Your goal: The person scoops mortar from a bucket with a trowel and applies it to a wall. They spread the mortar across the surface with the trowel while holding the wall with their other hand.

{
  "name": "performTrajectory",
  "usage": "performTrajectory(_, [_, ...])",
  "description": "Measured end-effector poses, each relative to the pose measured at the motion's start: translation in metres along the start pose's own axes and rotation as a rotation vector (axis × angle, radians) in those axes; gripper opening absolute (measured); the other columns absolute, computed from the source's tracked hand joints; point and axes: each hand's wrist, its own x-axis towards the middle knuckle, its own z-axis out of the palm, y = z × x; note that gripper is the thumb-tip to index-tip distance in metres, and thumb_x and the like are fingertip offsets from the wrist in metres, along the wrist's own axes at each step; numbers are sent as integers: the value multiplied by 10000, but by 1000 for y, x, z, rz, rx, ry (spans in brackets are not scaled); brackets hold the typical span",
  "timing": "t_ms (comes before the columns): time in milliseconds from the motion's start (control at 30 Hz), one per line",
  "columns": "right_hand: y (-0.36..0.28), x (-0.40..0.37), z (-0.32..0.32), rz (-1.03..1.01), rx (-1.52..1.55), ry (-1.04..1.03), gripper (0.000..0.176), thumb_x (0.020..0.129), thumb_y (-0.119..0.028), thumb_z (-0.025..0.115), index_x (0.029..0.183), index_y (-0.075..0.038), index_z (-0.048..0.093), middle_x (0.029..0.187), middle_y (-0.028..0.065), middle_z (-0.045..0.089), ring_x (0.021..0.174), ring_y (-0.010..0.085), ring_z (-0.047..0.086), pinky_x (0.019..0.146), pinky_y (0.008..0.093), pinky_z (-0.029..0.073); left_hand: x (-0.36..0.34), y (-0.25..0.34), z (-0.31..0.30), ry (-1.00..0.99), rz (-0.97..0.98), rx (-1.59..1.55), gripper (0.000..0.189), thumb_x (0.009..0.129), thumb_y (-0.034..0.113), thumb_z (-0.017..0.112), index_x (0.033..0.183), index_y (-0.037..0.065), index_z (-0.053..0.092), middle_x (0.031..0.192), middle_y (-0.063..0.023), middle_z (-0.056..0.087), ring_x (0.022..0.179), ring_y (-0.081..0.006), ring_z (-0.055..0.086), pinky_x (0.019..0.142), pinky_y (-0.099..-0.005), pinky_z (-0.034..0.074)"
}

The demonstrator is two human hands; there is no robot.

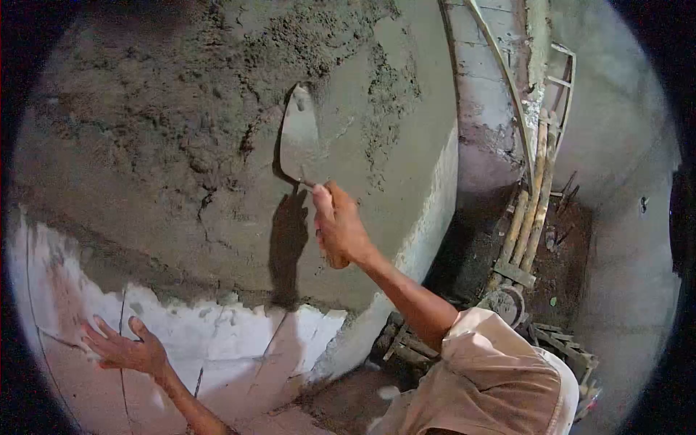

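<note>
the right hand (339, 226) is wrapped around the handle (336, 259) of a trowel (299, 134), holding it firmly. the trowel is in the middle of the scene, its tip pointing to the far side, over a broad layer of grey mortar (181, 138); i cannot tell how much of the blade touches it. the mortar is rough and clumpy to the left of the trowel and smoother just to its right. a dark shadow (285, 250) falls beside the right hand. the left hand (130, 351) is at the near left, fingers and thumb spread apart, in front of the pale, uncoated part of the wall (228, 333); contact cannot be told. on the right are wooden poles (530, 217); nearer, a tan sleeve (493, 370) covers the upper right arm.
</note>
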Motion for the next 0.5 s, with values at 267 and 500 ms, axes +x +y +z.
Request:
performTrajectory(267, [59,-61,-25,-290,-808,-249,335,989,-385,468,978,-53,511,779,198,621,678,401,630,572,485,482,-12,-12,-4,-7,-36,-36,611,971,567,402,1467,210,391,1555,-43,316,1427,-338,268,1028,-750,36])
performTrajectory(500, [90,56,-113,-680,-994,140,301,936,-379,575,934,-81,531,828,167,629,679,380,627,549,468,492,-10,-5,-5,-17,-46,0,633,976,583,372,1474,191,374,1552,-45,323,1417,-346,297,1052,-730,24])
